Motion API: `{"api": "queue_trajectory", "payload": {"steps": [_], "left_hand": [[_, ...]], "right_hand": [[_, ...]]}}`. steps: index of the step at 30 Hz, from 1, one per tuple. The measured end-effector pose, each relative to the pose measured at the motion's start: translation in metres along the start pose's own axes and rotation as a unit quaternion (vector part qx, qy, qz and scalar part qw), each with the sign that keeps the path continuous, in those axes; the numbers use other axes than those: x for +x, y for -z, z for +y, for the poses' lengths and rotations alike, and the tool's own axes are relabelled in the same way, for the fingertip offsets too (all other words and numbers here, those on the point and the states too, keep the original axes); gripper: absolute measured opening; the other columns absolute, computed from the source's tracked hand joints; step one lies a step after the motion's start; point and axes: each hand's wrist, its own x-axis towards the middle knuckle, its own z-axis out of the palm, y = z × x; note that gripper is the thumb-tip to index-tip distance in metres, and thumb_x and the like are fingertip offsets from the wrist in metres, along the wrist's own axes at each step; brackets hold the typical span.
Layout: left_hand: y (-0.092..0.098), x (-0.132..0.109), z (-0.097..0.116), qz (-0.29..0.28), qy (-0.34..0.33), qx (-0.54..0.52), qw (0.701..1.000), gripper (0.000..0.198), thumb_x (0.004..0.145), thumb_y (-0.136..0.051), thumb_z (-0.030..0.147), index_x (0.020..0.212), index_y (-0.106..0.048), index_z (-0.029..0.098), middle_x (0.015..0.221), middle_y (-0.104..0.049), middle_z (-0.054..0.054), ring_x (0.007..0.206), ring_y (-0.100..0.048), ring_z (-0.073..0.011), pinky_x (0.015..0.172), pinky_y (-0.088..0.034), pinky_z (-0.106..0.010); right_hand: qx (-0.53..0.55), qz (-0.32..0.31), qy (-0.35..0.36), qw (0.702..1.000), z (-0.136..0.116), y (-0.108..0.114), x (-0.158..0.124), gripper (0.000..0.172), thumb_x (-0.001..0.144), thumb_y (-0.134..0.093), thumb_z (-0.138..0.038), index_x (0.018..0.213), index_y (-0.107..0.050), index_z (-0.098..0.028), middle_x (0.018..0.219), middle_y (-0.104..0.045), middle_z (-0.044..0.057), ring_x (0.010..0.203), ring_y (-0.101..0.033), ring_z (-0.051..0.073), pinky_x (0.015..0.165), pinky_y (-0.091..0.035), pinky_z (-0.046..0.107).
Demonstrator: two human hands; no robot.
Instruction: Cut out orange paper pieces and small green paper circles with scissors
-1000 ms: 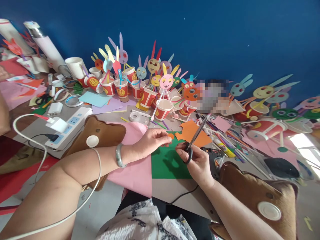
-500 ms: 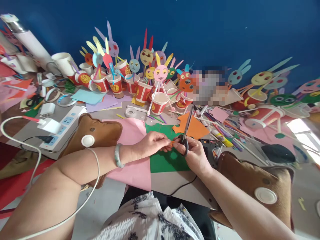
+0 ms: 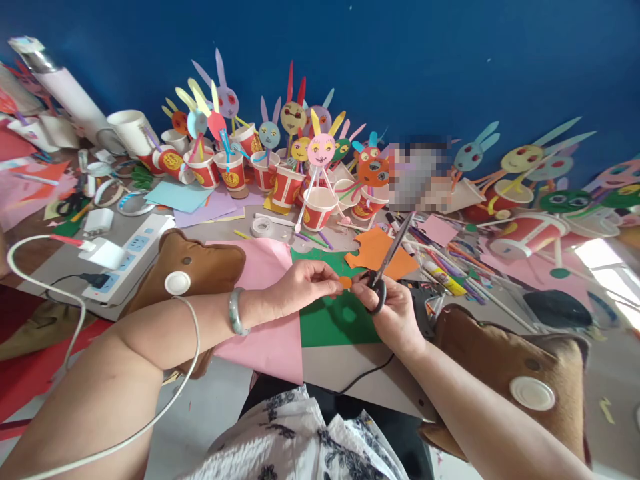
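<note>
Between thumb and fingers, my left hand [image 3: 316, 281] pinches a small round piece of orange paper [image 3: 345, 283]. My right hand [image 3: 395, 307] is closed around the black handles of a pair of scissors [image 3: 396, 248], whose blades point up and away to the right. The right fingertips come close to the orange piece; whether they touch it is hard to tell. Below both hands lies green paper [image 3: 333, 327], overlapped at the left by a pink sheet [image 3: 260, 343]. Just beyond the scissors is a larger orange sheet [image 3: 373, 250] with curved cut-outs along its edge.
Paper cups [image 3: 320, 208] bearing paper rabbit faces line the back by the blue wall. Brown cushions [image 3: 200, 267] lie at either side. A power strip [image 3: 133, 253] with a white cable is at the left; pens and straws [image 3: 453, 263] are scattered at the right.
The scissors have tilted further to the right. My hands have moved slightly apart, and the orange piece between them now shows more fully as a round shape.
</note>
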Motion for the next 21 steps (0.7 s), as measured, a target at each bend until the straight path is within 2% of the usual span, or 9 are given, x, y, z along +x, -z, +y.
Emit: {"api": "queue_trajectory", "payload": {"steps": [3,5,9,16,21], "left_hand": [[0.001,0.000,0.010,0.030,-0.009,-0.022,0.999,0.015,0.073,-0.071,0.024,0.069,-0.061,0.014,0.064,-0.063,0.001,0.065,-0.058,-0.0103,0.070,-0.047,-0.026],[0.003,0.001,0.015,0.053,-0.013,-0.051,0.997,0.015,0.072,-0.070,0.023,0.068,-0.059,0.015,0.063,-0.063,0.002,0.065,-0.058,-0.0108,0.070,-0.046,-0.027],[0.006,0.004,0.022,0.078,-0.022,-0.090,0.993,0.016,0.070,-0.071,0.024,0.069,-0.059,0.015,0.065,-0.064,0.001,0.067,-0.059,-0.0115,0.070,-0.045,-0.028],[0.001,-0.004,0.017,0.012,-0.023,0.012,1.000,0.014,0.070,-0.073,0.023,0.069,-0.063,0.014,0.067,-0.062,0.001,0.069,-0.056,-0.0121,0.069,-0.044,-0.027],[-0.004,-0.009,0.005,-0.029,-0.051,0.080,0.995,0.011,0.075,-0.070,0.022,0.074,-0.064,0.013,0.073,-0.064,-0.002,0.072,-0.057,-0.0122,0.070,-0.045,-0.025]], "right_hand": [[-0.013,0.020,0.013,1.000,0.001,0.003,-0.001,0.035,0.082,-0.069,-0.049,0.066,-0.060,-0.019,0.065,-0.056,0.000,0.060,-0.048,0.014,0.058,-0.041,0.027],[-0.032,0.010,0.018,0.999,0.001,0.005,-0.002,0.036,0.083,-0.068,-0.051,0.069,-0.061,-0.019,0.065,-0.055,0.000,0.060,-0.047,0.014,0.059,-0.042,0.028],[-0.081,-0.025,0.049,0.995,0.000,0.005,-0.006,0.033,0.082,-0.070,-0.051,0.073,-0.061,-0.020,0.071,-0.062,0.003,0.065,-0.055,0.017,0.061,-0.045,0.029],[-0.131,0.003,0.092,0.987,-0.002,0.003,-0.011,0.020,0.085,-0.068,-0.041,0.082,-0.069,-0.022,0.084,-0.070,0.005,0.078,-0.065,0.023,0.071,-0.051,0.034],[-0.134,0.014,0.103,0.985,0.000,0.003,-0.012,0.016,0.082,-0.069,-0.039,0.082,-0.068,-0.022,0.085,-0.070,0.006,0.076,-0.065,0.022,0.067,-0.051,0.033]]}}
